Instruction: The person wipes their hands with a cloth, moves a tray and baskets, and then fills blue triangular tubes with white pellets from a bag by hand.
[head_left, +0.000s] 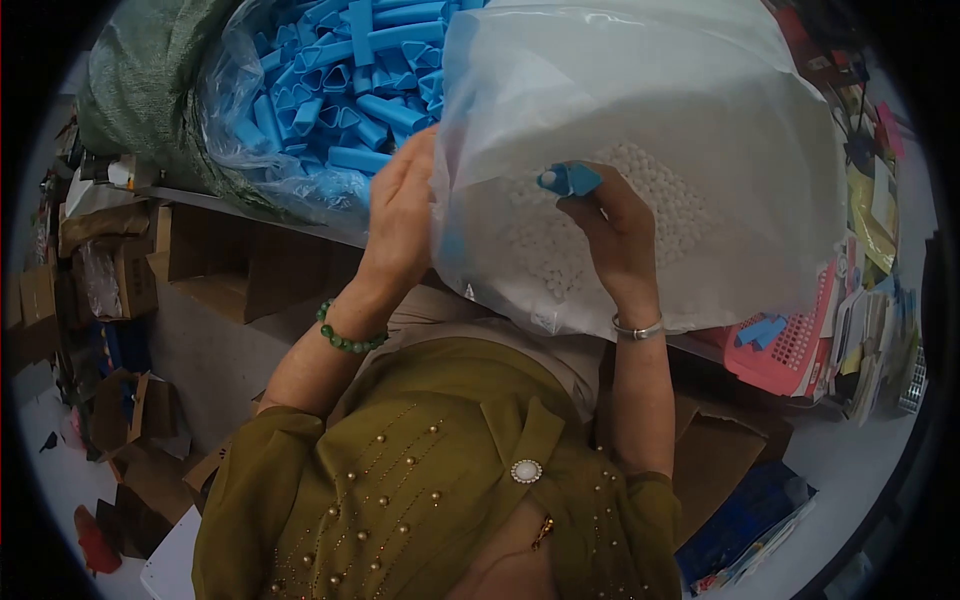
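My right hand [622, 235], a metal bangle at its wrist, pinches a short blue three-sided plastic tube [578, 180] over the white plastic bag. A small white piece [547, 180] shows at the tube's left end. Below it, a heap of small white pellet-like pieces [675, 200] lies in the large white plastic bag [700, 90]. My left hand [400, 215], with green beads at the wrist, is closed at the bag's left edge; the bag hides its fingertips. Beyond it, many blue three-sided tubes [370, 100] fill a clear-lined sack.
The green woven sack [140, 90] stands at upper left. A pink perforated basket [775, 350] holding blue pieces sits at right, beside stacked papers and packets [870, 350]. Open cardboard boxes [210, 260] stand below the table at left; another cardboard box [715, 440] is at lower right.
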